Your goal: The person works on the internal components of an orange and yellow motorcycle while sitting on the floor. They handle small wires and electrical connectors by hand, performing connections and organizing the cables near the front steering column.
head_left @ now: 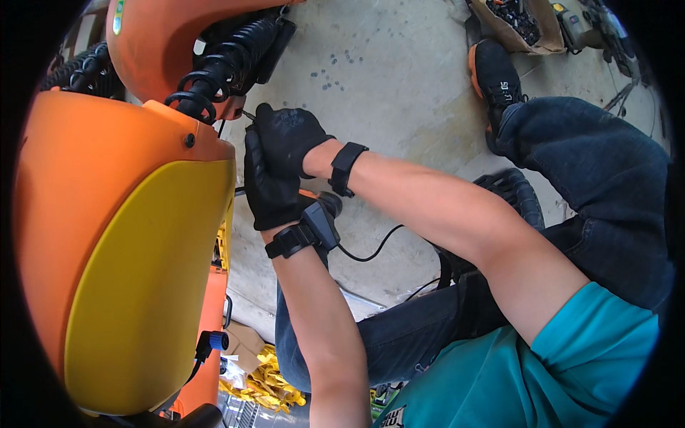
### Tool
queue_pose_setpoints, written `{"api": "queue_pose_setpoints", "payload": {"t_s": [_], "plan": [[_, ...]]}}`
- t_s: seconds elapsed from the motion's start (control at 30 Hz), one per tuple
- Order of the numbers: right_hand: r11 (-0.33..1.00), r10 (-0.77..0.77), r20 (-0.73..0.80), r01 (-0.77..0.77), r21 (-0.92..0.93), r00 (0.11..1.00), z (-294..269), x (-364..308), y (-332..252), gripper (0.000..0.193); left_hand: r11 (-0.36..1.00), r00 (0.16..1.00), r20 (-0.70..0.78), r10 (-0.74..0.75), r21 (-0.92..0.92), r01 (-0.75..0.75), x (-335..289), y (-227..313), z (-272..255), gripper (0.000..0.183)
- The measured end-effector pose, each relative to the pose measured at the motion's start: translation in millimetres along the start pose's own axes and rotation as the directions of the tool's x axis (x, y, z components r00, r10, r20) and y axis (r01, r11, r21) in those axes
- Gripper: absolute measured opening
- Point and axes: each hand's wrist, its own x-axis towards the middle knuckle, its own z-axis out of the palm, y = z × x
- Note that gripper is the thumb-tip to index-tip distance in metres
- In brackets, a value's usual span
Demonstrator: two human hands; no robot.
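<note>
Left shell (78, 157): smooth plastic, low gloss | left panel (150, 299): smooth plastic | far-left spring (227, 71): metal-looking | gloves (285, 135): matt | floor (385, 93): matt concrete | far-right bag (551, 28): paper-like | jeans (592, 150): denim

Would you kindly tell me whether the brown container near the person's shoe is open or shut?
Open: no cover shows over the brown container, and small dark pieces are visible inside it.

We're up on the wearer's head, left fisheye of the pair, aimed steeply down: the big curved orange-and-yellow plastic shell (143, 285) crowds us on the left, really close, while the grey concrete floor (407, 43) sits farther off.
</note>
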Motion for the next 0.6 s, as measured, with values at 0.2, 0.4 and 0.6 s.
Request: {"api": "queue_pose_setpoints", "payload": {"t_s": [0.2,0.4,0.6], "plan": [[0.999,-0.043,0.09,0.044,-0.009,0.995,-10,8,8,0.037,0.989,0.995,0.074,0.071,0.122,-0.079,10,-2,0,0.038],[0.994,-0.088,-0.006,0.088,-0.064,0.996,-9,0,2,0.034,0.957,0.998,0.064,-0.014,-0.29,0.031,7,-11,-4,0.038],[0.999,-0.02,-0.021,0.019,-0.044,1.0,-7,-2,-3,0.033,0.935,0.995,0.097,-0.028,-0.351,0.06,11,-10,-6,0.039]]}}
